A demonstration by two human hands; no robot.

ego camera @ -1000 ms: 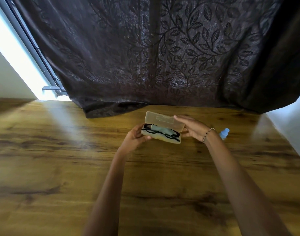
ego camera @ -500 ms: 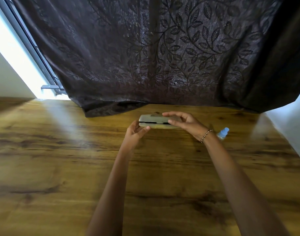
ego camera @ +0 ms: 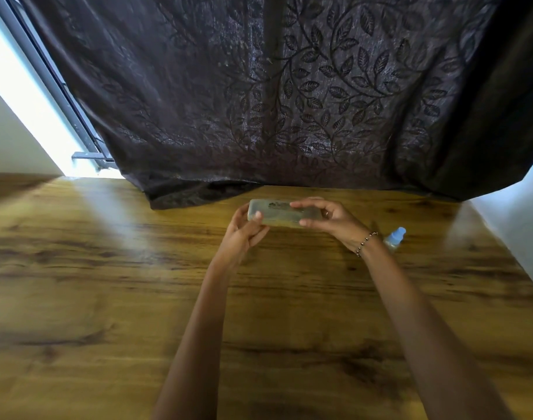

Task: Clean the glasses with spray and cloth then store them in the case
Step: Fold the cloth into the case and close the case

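Head view: left hand (ego camera: 242, 234) and right hand (ego camera: 331, 221) each grip the closed case (ego camera: 281, 214).

Your case (ego camera: 281, 214) is shut, so whatever sits inside is hidden from view. Your left hand (ego camera: 244, 233) covers its left end, your right hand (ego camera: 330, 219) wraps the right end, and the print on the lid is too blurred to read. The spray bottle (ego camera: 396, 237) peeks out past your right wrist, its lower body hidden. Both forearms run off the bottom edge, the bench (ego camera: 107, 298) off both sides, its far edge lost under the curtain (ego camera: 259, 101)
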